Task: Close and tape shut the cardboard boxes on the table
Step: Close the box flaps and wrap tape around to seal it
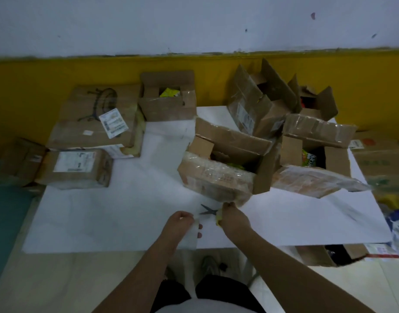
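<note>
An open cardboard box (259, 175) stands at the middle of the white table (126, 211), its tape-covered front flap (216, 177) folded down toward me. My right hand (234, 219) grips the yellow handles of a pair of scissors (208, 210), just below that flap's lower corner; the dark blades point left. Left of the blades, my left hand (181, 223) pinches a pale translucent strip that looks like clear tape (192, 236), which hangs down from its fingers. A second open box (336, 159) stands to the right, and two more are at the back (169, 109) (261, 105).
Closed boxes lie on the left: a large flat one (94, 132), a smaller labelled one (76, 168) and another (20, 159) off the table's edge. More boxes and bags crowd the floor on the right (379, 163). A yellow-and-white wall runs behind.
</note>
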The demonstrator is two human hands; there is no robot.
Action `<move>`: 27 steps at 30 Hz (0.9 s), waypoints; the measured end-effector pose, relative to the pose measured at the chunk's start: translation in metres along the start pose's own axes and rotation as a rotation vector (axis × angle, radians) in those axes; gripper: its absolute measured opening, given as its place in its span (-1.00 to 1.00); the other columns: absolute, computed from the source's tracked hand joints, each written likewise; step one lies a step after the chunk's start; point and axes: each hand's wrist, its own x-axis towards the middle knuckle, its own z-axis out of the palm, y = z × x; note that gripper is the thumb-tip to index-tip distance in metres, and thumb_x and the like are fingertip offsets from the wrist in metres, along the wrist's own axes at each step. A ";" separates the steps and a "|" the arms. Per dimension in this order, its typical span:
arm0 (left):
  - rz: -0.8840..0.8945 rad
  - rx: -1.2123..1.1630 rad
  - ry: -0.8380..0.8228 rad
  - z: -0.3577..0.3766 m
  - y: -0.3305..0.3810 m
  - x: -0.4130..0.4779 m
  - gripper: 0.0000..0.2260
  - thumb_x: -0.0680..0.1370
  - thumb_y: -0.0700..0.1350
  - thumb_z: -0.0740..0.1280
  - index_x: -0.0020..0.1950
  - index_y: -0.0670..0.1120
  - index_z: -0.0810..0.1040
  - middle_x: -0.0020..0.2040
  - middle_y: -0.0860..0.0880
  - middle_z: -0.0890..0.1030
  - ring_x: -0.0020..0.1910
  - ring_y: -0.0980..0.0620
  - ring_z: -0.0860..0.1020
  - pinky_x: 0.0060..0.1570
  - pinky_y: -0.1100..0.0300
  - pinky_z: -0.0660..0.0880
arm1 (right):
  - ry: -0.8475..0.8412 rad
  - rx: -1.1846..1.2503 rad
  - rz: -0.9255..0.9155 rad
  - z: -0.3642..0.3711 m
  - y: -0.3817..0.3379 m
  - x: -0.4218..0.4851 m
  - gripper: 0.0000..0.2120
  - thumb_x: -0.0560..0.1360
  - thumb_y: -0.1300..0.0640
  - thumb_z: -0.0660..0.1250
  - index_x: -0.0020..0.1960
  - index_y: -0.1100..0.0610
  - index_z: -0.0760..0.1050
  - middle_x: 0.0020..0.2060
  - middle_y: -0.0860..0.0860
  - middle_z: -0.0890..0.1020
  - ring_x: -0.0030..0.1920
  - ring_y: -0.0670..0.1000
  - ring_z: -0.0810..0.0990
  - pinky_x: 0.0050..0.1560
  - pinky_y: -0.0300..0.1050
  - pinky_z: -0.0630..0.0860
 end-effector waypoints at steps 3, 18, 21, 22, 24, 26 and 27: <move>0.036 -0.072 0.027 -0.021 -0.007 -0.006 -0.89 0.63 -0.24 0.27 0.10 -0.25 0.50 -0.08 -0.36 0.64 -0.26 -0.26 0.63 -0.14 -0.14 0.60 | -0.026 0.015 0.020 0.012 -0.026 0.011 -0.65 0.59 0.21 0.24 0.34 0.24 0.32 0.26 0.16 0.47 0.23 0.12 0.52 0.21 -0.06 0.48; 0.282 -0.081 0.178 -0.118 -0.028 -0.030 -0.88 0.59 -0.16 0.34 -0.06 -0.14 0.66 -0.14 -0.10 0.67 -0.37 0.12 0.65 -0.34 0.20 0.62 | 0.159 0.327 -0.200 -0.002 -0.142 -0.015 -0.63 0.55 -0.18 0.30 0.21 0.04 0.55 0.02 -0.05 0.62 -0.02 -0.08 0.59 -0.03 -0.27 0.46; 0.259 -0.114 0.157 -0.128 -0.025 -0.039 -0.93 0.59 -0.16 0.34 -0.03 -0.11 0.61 -0.20 -0.07 0.63 -0.44 0.09 0.62 -0.44 0.28 0.56 | 0.036 0.334 -0.279 -0.002 -0.175 -0.028 -0.76 0.54 -0.11 0.36 0.07 0.03 0.62 -0.07 -0.08 0.67 -0.06 -0.10 0.60 -0.05 -0.23 0.50; 0.253 -0.109 0.143 -0.130 -0.027 -0.040 -0.93 0.58 -0.16 0.33 0.01 -0.10 0.60 -0.16 -0.09 0.63 -0.39 0.04 0.64 -0.41 0.25 0.59 | 0.079 0.345 -0.287 -0.001 -0.182 -0.030 -0.81 0.53 -0.04 0.38 -0.02 0.07 0.64 -0.14 -0.05 0.68 -0.11 -0.07 0.61 -0.08 -0.21 0.51; 0.243 -0.109 0.124 -0.134 -0.031 -0.043 -0.88 0.58 -0.14 0.32 0.10 -0.06 0.58 -0.05 -0.14 0.65 -0.30 -0.07 0.68 -0.25 0.07 0.66 | 0.143 0.366 -0.273 0.002 -0.195 -0.033 -0.86 0.50 0.07 0.41 -0.13 0.14 0.62 -0.25 -0.01 0.65 -0.21 -0.03 0.59 -0.21 -0.23 0.46; 0.243 -0.132 0.151 -0.136 -0.035 -0.045 -0.80 0.59 -0.11 0.32 0.21 -0.07 0.52 0.07 -0.15 0.64 -0.32 -0.05 0.68 -0.33 0.14 0.62 | 0.169 0.287 -0.264 0.008 -0.208 -0.032 -0.87 0.50 0.10 0.40 -0.15 0.16 0.60 -0.29 -0.01 0.61 -0.25 -0.04 0.54 -0.28 -0.24 0.40; 0.225 -0.148 0.167 -0.137 -0.039 -0.044 -0.72 0.61 -0.10 0.31 0.31 -0.07 0.47 0.16 -0.16 0.60 -0.35 -0.02 0.66 -0.39 0.23 0.58 | 0.173 0.232 -0.269 0.013 -0.214 -0.031 -0.86 0.51 0.10 0.39 -0.15 0.16 0.60 -0.27 -0.01 0.60 -0.24 -0.04 0.54 -0.25 -0.22 0.39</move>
